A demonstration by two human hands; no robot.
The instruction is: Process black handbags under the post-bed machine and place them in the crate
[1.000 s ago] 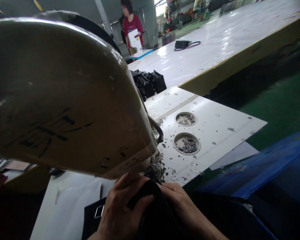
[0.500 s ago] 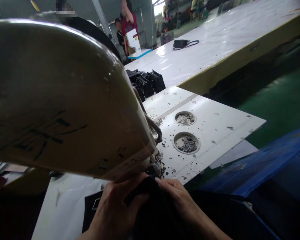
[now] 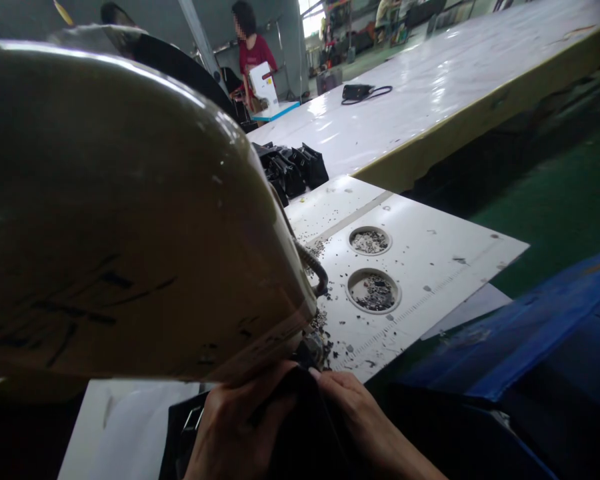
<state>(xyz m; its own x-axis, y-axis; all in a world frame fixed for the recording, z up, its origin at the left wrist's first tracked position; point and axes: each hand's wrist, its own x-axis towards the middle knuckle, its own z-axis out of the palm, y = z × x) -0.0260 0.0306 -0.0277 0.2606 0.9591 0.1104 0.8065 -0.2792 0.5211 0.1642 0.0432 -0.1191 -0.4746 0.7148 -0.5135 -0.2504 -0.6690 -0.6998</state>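
Note:
A dark, bag-like black piece (image 3: 305, 427) is gripped between my two hands beneath the edge of a large brownish sewing machine head (image 3: 145, 220). My left hand (image 3: 240, 427) presses on its left side, fingertips hidden under the machine head. On the right side, my right hand (image 3: 355, 407) pinches the edge near the metal working point (image 3: 310, 350). A black part with a shiny metal fitting (image 3: 193, 420) shows left of my left hand; whether it belongs to the same piece is unclear. The machine head hides the needle.
The white machine table (image 3: 430, 247) carries scattered dark bits and two round cups (image 3: 374, 291) of scraps. Black bags (image 3: 297, 167) cluster on the long white table (image 3: 410, 100) behind, with a small black bag (image 3: 357, 92) farther off. Something blue (image 3: 555, 333) stands right. A person (image 3: 255, 57) stands beyond.
The view has shifted slightly, so the machine and my hands sit a little lower. Both hands keep their hold. The person in the background has lowered an arm from the head.

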